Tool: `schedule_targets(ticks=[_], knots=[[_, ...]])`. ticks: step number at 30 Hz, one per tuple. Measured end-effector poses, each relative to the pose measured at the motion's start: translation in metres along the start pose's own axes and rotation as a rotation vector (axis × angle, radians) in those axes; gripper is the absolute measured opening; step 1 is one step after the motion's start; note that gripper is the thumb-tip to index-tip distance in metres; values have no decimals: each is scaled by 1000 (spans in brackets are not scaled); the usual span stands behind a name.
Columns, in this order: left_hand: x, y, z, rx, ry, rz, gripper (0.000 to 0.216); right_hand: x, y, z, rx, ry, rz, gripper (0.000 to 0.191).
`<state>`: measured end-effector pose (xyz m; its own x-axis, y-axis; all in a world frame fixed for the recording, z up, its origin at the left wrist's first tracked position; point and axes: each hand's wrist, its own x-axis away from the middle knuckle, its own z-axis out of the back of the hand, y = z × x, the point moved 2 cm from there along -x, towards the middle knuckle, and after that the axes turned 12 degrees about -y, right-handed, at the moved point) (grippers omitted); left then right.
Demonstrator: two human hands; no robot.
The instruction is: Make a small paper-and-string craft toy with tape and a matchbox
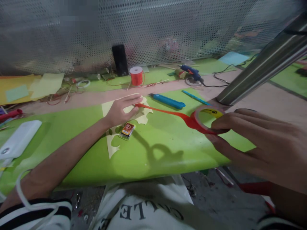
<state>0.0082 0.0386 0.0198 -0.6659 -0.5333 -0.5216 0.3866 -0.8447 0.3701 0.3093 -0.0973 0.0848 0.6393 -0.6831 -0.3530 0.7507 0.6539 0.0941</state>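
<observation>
While the strip of red tape stretched taut across the middle of the frame, the left hand lay at centre-left with fingers almost flat, pinning the strip's free end onto the yellow paper rather than closing round it. Over on the right, the right hand had the tape roll loosely pinched at its near rim, thumb below, the other fingers spread wide above it. The roll hung just clear of the green mat, well apart from the paper.

There was trouble to watch for. That strip had a twist in it near the roll; in my judgement the sticky face could have folded onto itself and ruined the length. The paper was thin and already cut ragged, so a hard tug might have dragged it or torn it under the fingertips. A small orange packet sat on the paper just below the left hand, and a sagging strip could have caught it. With so light a pinch, the roll itself might have slipped.
</observation>
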Motion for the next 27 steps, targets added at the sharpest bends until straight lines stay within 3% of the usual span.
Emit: schedule_targets(ticks=[8,13,21,27], knots=[[1,2,-4,-83,63,-4,33,-6,11,-12,50,-36,-111,18],[-3,2,-2,-37,45,55,30,-4,13,-15,59,-54,-33,16],[-3,4,-1,5,-13,72,37,-12,21,-21,68,-59,-55,15],[-1,4,1,-58,39,75,22,-8,37,-30,88,-75,-111,20]])
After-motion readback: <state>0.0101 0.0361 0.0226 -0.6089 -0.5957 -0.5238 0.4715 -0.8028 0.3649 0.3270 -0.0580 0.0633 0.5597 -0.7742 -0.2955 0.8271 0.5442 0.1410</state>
